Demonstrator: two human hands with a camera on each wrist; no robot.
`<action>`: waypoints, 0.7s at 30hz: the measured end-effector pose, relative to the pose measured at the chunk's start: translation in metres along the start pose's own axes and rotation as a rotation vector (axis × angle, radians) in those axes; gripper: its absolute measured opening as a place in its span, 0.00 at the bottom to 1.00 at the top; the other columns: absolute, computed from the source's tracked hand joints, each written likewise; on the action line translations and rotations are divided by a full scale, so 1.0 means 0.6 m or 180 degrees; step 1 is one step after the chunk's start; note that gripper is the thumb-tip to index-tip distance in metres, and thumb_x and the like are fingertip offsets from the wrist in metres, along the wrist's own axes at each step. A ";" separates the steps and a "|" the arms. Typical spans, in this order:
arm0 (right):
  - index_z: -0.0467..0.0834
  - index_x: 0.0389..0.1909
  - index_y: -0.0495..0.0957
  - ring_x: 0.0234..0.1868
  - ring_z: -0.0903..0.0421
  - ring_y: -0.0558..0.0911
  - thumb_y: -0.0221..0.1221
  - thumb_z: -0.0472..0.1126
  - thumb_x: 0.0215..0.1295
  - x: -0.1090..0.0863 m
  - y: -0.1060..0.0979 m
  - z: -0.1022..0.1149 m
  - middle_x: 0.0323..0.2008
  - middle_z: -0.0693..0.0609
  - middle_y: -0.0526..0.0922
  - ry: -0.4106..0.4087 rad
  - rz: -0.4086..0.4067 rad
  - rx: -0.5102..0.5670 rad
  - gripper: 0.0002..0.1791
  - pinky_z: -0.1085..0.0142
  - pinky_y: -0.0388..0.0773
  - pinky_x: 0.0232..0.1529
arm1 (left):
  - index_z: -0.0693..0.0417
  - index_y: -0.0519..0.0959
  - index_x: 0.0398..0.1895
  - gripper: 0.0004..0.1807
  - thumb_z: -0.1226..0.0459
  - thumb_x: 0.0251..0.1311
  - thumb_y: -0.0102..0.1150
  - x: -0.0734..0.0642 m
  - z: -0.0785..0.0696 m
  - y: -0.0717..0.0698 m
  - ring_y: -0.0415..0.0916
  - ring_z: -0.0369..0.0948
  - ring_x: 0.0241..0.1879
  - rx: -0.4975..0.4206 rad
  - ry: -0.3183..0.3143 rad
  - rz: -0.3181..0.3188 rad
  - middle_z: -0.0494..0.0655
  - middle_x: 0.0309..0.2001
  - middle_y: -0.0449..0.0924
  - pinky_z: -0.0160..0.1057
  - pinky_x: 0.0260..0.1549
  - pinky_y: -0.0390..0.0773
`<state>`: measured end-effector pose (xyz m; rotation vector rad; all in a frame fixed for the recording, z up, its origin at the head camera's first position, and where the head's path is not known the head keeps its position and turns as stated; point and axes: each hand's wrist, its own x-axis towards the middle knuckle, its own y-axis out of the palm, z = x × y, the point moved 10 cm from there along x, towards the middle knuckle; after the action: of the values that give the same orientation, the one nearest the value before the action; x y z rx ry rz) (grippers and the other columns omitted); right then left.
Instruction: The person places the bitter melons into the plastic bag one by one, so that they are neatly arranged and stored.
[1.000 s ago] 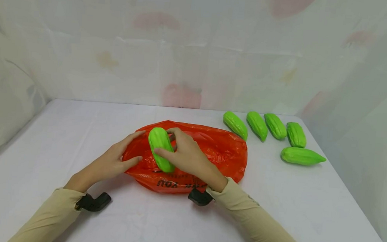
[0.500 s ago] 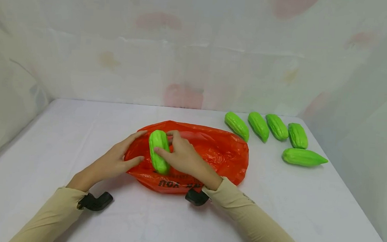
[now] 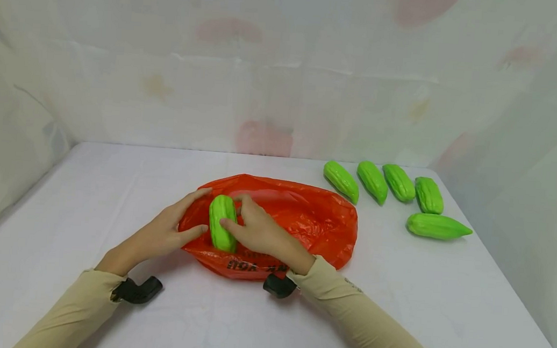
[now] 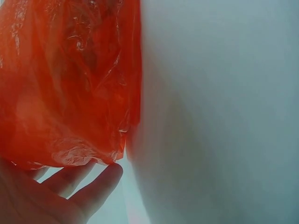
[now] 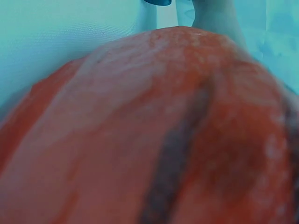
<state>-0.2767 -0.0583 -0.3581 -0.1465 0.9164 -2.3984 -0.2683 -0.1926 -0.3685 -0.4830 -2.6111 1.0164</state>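
In the head view, a red plastic bag (image 3: 333, 226) with dark lettering lies with its mouth spread wide. Inside its left part, my right hand (image 3: 262, 229) holds a bright green, ridged bitter melon (image 3: 221, 213) between thumb and fingers. My left hand (image 3: 165, 233) grips the bag's left rim, thumb and forefinger spread over the edge. The left wrist view has fingers (image 4: 96, 189) of that hand against the outside of the red bag (image 4: 70, 93). Red plastic (image 5: 140, 121) fills most of the right wrist view, hiding the right hand's fingers and the melon there.
Several more green bitter melons (image 3: 398, 182) lie in a row at the table's back right, with another melon (image 3: 437, 226) lying crosswise in front. A white cloth covers the table (image 3: 113, 184). Patterned white sheeting (image 3: 266, 76) hangs behind and at both sides.
My right hand has lowered the melon into the bag and shifted it slightly left, turning it more upright in the view. My left hand has stayed at the rim.
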 end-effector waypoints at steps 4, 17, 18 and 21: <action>0.38 0.68 0.61 0.43 0.58 0.76 0.59 0.49 0.71 0.001 0.002 -0.002 0.51 0.47 0.78 0.0047 0.0047 -0.0170 0.32 0.73 0.78 0.39 | 0.47 0.52 0.78 0.39 0.61 0.67 0.59 0.001 0.001 -0.001 0.66 0.58 0.68 0.0015 -0.0013 0.0006 0.56 0.73 0.62 0.65 0.60 0.73; 0.41 0.70 0.64 0.54 0.56 0.77 0.66 0.47 0.64 0.003 0.011 -0.010 0.57 0.48 0.78 0.0079 0.0326 -0.0248 0.37 0.68 0.78 0.52 | 0.46 0.52 0.78 0.39 0.59 0.68 0.59 0.002 -0.003 -0.003 0.62 0.58 0.70 0.0045 -0.0003 0.0014 0.56 0.73 0.61 0.67 0.63 0.67; 0.41 0.70 0.63 0.55 0.55 0.77 0.67 0.47 0.63 0.003 0.011 -0.012 0.57 0.48 0.78 0.0083 0.0349 -0.0207 0.38 0.67 0.78 0.53 | 0.46 0.52 0.78 0.39 0.58 0.68 0.59 0.002 -0.004 -0.004 0.63 0.58 0.70 0.0043 -0.0006 0.0020 0.56 0.73 0.61 0.67 0.63 0.67; 0.41 0.70 0.63 0.56 0.55 0.78 0.67 0.46 0.63 0.004 0.013 -0.014 0.58 0.47 0.78 0.0094 0.0394 -0.0158 0.37 0.66 0.78 0.53 | 0.46 0.52 0.78 0.39 0.58 0.68 0.58 0.002 -0.005 -0.004 0.63 0.58 0.70 0.0039 -0.0016 0.0036 0.56 0.73 0.61 0.67 0.63 0.68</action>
<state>-0.2776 -0.0593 -0.3699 -0.0710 0.9704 -2.2706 -0.2688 -0.1922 -0.3645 -0.4932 -2.6080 1.0377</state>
